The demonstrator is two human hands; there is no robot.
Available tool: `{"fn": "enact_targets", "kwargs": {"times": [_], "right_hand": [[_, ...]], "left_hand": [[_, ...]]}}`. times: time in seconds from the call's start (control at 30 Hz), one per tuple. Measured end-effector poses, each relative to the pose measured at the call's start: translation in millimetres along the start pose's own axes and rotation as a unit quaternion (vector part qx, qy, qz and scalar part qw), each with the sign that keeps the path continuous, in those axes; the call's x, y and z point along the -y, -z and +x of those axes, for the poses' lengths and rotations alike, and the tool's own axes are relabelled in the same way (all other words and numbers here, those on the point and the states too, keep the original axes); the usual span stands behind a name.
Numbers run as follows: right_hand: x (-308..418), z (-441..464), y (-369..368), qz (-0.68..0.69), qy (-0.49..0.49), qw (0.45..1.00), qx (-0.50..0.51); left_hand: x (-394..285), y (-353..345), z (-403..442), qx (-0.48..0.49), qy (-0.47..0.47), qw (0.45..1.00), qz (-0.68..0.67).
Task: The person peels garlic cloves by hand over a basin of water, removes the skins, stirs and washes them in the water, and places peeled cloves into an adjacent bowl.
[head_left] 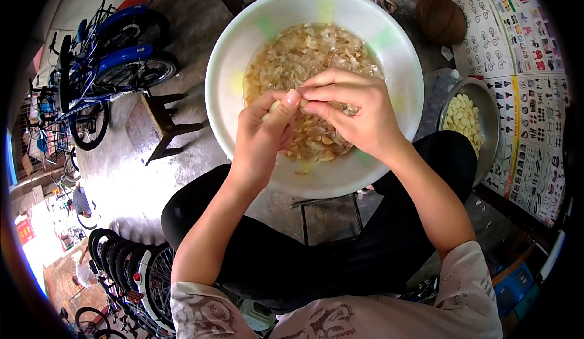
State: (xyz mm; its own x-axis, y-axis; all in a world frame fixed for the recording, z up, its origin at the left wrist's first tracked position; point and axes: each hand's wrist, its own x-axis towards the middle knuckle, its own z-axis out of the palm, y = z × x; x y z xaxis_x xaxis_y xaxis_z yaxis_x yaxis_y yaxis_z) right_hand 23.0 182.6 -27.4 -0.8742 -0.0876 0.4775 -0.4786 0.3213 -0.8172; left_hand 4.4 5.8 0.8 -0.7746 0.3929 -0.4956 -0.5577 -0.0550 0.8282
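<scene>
Over a large white basin [222, 108], my two hands meet at the fingertips. The basin holds water with many papery garlic skins [316, 47] floating in it. My left hand [261, 129] is closed on a pale garlic clove [274, 109], partly hidden by its thumb and fingers. My right hand [359, 104] pinches at the same spot, its thumb and forefinger against the clove's end. What exactly lies between the right fingertips is too small to make out clearly. Right of the basin, a metal bowl [491, 120] holds many peeled garlic cloves [463, 120].
A small wooden stool [146, 126] stands left of the basin. Blue bicycles [121, 62] and a row of wheels [131, 272] line the left side. A brown ball [440, 19] lies at the upper right, beside a printed sheet [535, 95]. My knees flank the basin's near side.
</scene>
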Motion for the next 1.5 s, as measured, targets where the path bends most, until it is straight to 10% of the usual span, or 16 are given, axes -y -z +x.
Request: {"fn": "enact_targets", "kwargs": {"times": [0.27, 1.5], "right_hand": [[3, -6, 1, 0.144, -0.183, 0.972, -0.008], [7, -3, 7, 0.152, -0.203, 0.967, -0.006]], "left_hand": [[8, 1, 1, -0.034, -0.046, 0.997, 0.059], [-9, -8, -5, -0.008, -0.107, 0.959, 0.263]]}}
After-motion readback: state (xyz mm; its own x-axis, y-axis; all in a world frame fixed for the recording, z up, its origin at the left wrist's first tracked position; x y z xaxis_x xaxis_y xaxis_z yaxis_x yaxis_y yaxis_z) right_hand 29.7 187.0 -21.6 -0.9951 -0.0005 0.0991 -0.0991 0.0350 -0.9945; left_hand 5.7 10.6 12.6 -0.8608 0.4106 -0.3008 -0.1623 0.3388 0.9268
